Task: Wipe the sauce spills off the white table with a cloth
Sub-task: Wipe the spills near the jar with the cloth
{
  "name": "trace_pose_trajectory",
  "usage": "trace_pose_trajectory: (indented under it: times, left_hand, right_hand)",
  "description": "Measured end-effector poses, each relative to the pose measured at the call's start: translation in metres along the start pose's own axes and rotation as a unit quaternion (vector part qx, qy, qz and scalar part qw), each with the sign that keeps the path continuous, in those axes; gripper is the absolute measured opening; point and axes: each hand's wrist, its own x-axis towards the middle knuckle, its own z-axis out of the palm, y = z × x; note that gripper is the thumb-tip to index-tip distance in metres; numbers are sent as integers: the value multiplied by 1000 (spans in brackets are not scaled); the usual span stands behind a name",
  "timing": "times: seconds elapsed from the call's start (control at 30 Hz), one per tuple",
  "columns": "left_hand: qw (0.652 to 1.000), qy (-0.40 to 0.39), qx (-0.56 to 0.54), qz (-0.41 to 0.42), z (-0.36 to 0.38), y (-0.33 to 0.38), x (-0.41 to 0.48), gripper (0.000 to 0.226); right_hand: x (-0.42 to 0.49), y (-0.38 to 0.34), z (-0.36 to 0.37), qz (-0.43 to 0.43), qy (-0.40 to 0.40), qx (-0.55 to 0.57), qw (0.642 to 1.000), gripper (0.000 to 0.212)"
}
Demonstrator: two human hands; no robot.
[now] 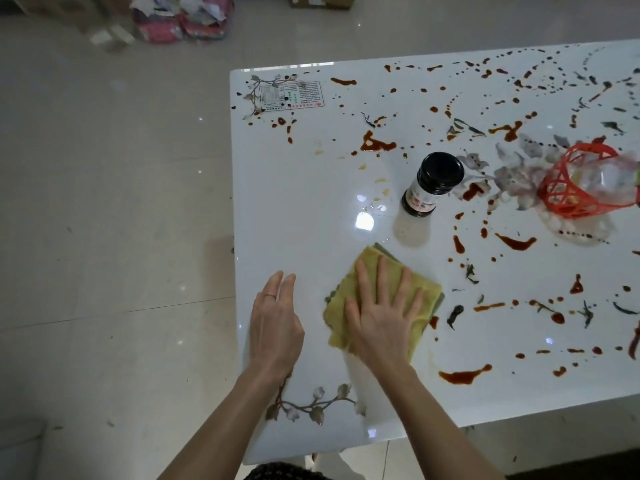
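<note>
Left hand (275, 323) flat, fingers straight, holding nothing, near the white table (304, 209) edge. Right hand (381, 313) just beside it, fingers spread, pressing the yellow cloth (349, 289) flat on the table. Dark jar (433, 185) upright beyond. Sauce spills (465, 375) spread right.

Jar (433, 184) (basket (585, 181) beside) blocks the table (294, 209).

The single head view looks steeply down and forward, close over the white table's (298, 209) near-left corner.
</note>
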Motion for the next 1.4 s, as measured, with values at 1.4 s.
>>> trace_pose_trajectory:
  times: [1.4]
  left_hand:
    - [992,-56,29,106,2,51,99,60]
  right_hand:
    - [129,-48,-27,97,-88,-67,989,69]
